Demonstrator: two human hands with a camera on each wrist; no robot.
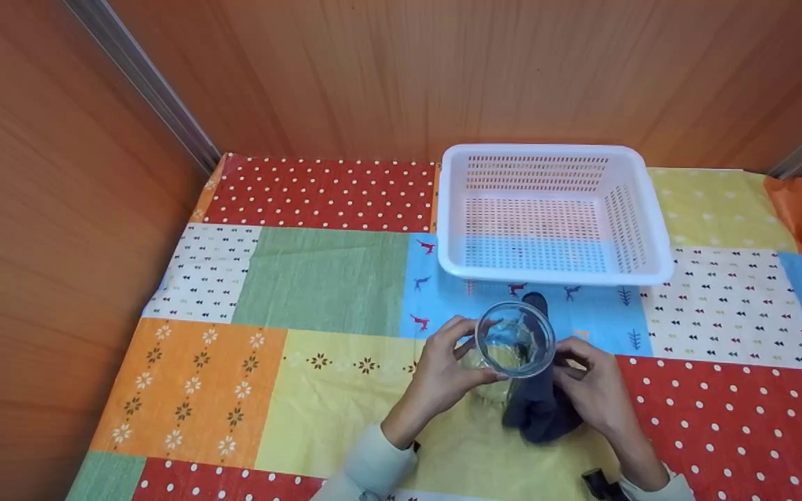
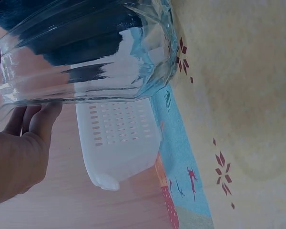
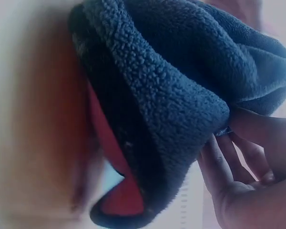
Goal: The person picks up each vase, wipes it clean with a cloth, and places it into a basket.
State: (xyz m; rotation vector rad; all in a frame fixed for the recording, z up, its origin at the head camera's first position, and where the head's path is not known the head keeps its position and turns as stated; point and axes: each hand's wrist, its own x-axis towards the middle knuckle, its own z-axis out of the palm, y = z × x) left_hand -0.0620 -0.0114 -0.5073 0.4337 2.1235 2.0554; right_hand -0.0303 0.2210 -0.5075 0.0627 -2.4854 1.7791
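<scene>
In the head view my left hand (image 1: 443, 365) grips a clear glass jar (image 1: 502, 348) around its side near the rim, with its round mouth tipped up toward the camera. Thumb and fingers of that hand (image 2: 19, 162) also show on the glass (image 2: 109, 88) in the left wrist view. My right hand (image 1: 596, 390) pinches a dark grey plush cloth (image 1: 544, 414) with a black edge, right against the jar. Up close in the right wrist view, the cloth (image 3: 167, 81) hangs in folds from the fingers. Whether any cloth lies inside the jar I cannot tell.
A white perforated plastic basket (image 1: 554, 277) stands behind the hands, toward the back wall. A patchwork-patterned tablecloth (image 1: 331, 278) covers the table. Wood-look panels (image 1: 387, 76) rise at the back and on the left.
</scene>
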